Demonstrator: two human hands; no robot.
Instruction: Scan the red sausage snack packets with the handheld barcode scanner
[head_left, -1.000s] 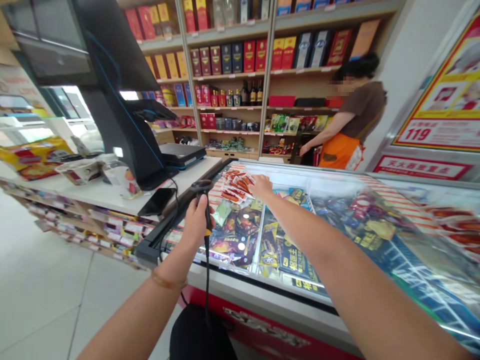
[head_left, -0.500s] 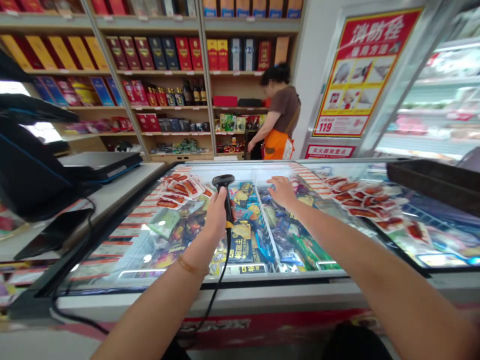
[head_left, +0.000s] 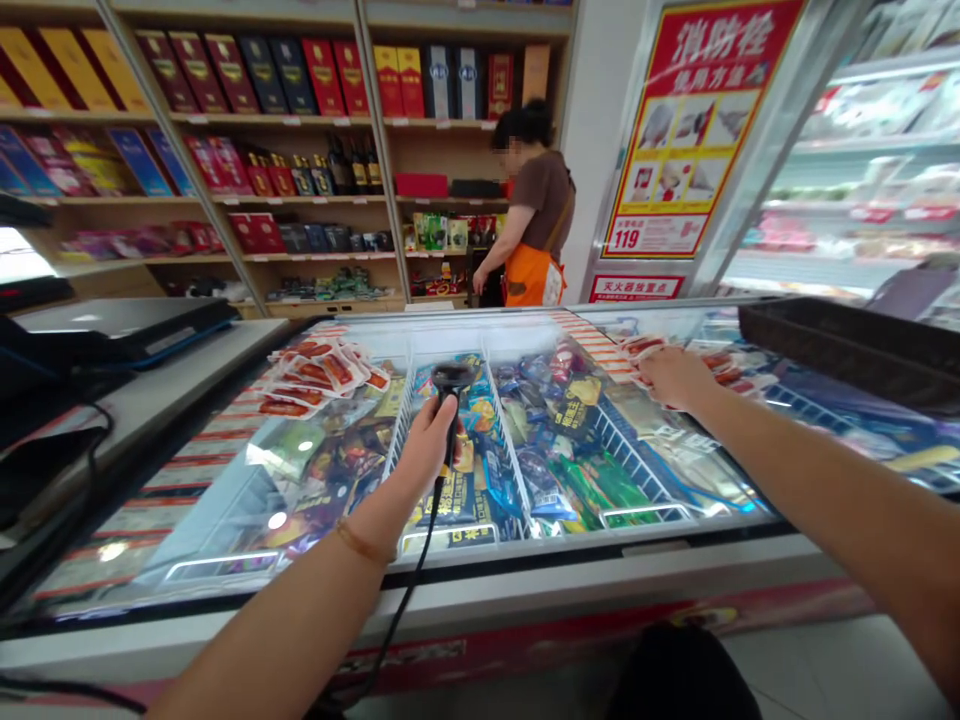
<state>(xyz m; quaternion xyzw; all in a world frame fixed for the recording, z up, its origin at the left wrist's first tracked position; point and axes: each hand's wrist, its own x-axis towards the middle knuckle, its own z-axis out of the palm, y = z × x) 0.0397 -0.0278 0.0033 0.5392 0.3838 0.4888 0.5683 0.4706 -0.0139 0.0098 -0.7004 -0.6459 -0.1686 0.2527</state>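
Observation:
My left hand (head_left: 431,435) is closed around the handle of a black handheld barcode scanner (head_left: 452,378), whose cable hangs down toward me. It holds the scanner above the glass top of a chest freezer (head_left: 600,538). My right hand (head_left: 675,376) is over a pile of flat packets of reddish-brown sausages (head_left: 726,366) on the glass at the right. Its fingers bend down at the packets, and their tips are blurred and partly hidden, so a grip cannot be made out. Another pile of sausage packets (head_left: 319,372) lies on the glass left of the scanner.
Bagged frozen goods (head_left: 574,410) lie in wire baskets under the glass. A dark brown tray (head_left: 847,345) rests on the right side. A flat black-edged device (head_left: 135,325) stands on the left counter. Behind the freezer, a person in an orange apron (head_left: 532,275) stands by stocked shelves.
My right hand has moved right, from above the middle of the freezer to the right-hand pile of sausage packets. The left hand keeps hold of the scanner. The view has turned to the right.

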